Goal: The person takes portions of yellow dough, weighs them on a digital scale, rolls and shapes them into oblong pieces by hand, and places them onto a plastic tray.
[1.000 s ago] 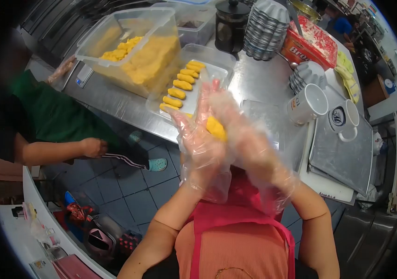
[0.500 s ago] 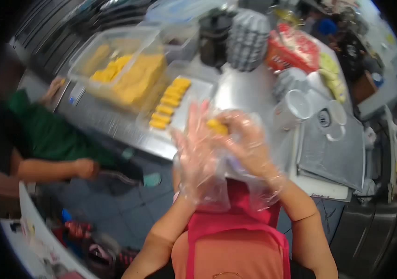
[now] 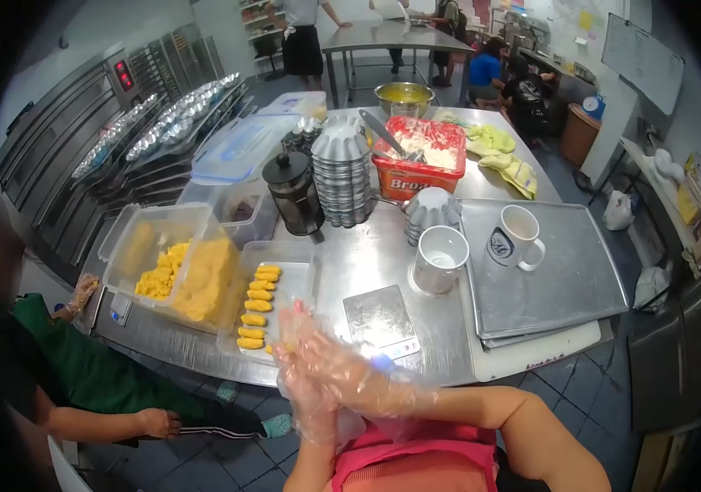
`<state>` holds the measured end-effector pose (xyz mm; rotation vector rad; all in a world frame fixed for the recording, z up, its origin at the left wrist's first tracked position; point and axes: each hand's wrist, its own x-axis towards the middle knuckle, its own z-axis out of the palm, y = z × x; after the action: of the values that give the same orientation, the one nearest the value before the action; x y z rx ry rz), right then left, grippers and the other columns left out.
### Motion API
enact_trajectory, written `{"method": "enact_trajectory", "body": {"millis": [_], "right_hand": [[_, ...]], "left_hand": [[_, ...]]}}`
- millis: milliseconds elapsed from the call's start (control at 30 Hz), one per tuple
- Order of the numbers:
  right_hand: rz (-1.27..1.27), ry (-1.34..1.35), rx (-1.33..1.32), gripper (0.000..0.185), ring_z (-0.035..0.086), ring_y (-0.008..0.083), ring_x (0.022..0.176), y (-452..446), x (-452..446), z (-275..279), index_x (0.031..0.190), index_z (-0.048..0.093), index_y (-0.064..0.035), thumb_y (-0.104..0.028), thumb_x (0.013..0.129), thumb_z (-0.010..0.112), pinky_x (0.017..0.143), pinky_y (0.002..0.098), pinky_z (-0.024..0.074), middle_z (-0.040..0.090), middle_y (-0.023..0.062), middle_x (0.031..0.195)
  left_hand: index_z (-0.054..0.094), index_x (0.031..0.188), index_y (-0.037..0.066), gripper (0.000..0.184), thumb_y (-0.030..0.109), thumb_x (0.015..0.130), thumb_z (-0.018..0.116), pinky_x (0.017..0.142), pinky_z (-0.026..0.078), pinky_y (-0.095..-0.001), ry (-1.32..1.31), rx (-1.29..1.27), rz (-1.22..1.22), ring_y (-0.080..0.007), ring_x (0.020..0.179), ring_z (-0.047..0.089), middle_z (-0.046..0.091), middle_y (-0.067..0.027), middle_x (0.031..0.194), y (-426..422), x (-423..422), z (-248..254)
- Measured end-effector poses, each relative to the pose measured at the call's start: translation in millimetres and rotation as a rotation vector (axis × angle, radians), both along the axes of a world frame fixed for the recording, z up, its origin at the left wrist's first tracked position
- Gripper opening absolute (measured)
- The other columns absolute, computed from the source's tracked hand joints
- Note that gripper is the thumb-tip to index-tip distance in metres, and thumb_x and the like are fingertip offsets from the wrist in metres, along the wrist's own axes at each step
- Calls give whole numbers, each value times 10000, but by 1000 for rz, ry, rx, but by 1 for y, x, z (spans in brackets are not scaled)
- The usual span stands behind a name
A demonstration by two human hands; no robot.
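My left hand (image 3: 308, 392) and my right hand (image 3: 346, 369), both in clear plastic gloves, are pressed palm to palm above the table's front edge. A small yellow dough piece is between them, nearly all hidden by the fingers, which lie flat. Just left of my hands, a shallow clear plastic tray (image 3: 290, 261) holds a column of short yellow dough logs (image 3: 257, 305). A digital scale (image 3: 381, 320) lies to the right of my fingertips. Further left, a large clear tub (image 3: 119, 264) contains yellow dough (image 3: 203, 279), partly crumbled.
Behind stand a French press (image 3: 293, 193), stacked fluted moulds (image 3: 342, 176) and a red tub (image 3: 416, 182) with a spatula. A metal cup (image 3: 439, 261) and a mug (image 3: 514, 236) on baking trays (image 3: 547, 283) are at right. A co-worker's hand (image 3: 157, 422) is at left.
My right hand, which held the yellow dough piece in its fingers beside my open left hand, now lies against the left palm. The head view has tilted up, showing more of the room.
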<state>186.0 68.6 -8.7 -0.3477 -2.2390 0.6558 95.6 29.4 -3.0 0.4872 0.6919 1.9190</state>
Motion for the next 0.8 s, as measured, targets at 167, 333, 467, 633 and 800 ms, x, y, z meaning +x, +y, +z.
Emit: {"method": "enact_trajectory", "body": {"millis": [167, 333, 467, 633, 800], "right_hand": [[-15, -59, -137, 398, 499, 341, 1126, 4, 13, 15, 1168, 519, 11, -17, 771, 525, 966, 388, 396, 525, 193, 1205], [-179, 167, -162, 367, 533, 313, 1102, 26, 27, 28, 1183, 540, -25, -22, 816, 546, 939, 354, 418, 549, 180, 1187], [-218, 194, -262, 337, 519, 314, 1118, 32, 37, 38, 1168, 536, 17, -77, 846, 568, 951, 374, 401, 561, 190, 1160], [-266, 183, -268, 358, 509, 329, 1126, 40, 44, 47, 1192, 517, 18, -89, 853, 567, 957, 372, 392, 542, 192, 1189], [-252, 184, -259, 357, 500, 328, 1140, 34, 42, 39, 1192, 526, 4, -104, 855, 577, 968, 363, 380, 538, 193, 1199]], "left_hand": [[377, 1315, 105, 473, 386, 935, 386, 930, 379, -336, -163, 2, 53, -187, 1090, 456, 443, -74, 1292, 13, -9, -14], [492, 1081, 139, 259, 341, 932, 432, 674, 453, -257, -328, 51, -64, -141, 803, 513, 539, -22, 968, 8, -17, -33], [467, 892, 151, 206, 342, 947, 413, 532, 392, -227, -362, 186, -274, -103, 641, 436, 437, 19, 751, 7, -22, -39], [449, 841, 155, 208, 335, 945, 432, 501, 366, -225, -221, -187, -72, -101, 589, 406, 397, 28, 697, 5, -11, -11], [487, 989, 133, 249, 368, 942, 420, 575, 427, -244, -299, 48, -299, -125, 706, 493, 492, 8, 819, 4, -19, -29]]}}
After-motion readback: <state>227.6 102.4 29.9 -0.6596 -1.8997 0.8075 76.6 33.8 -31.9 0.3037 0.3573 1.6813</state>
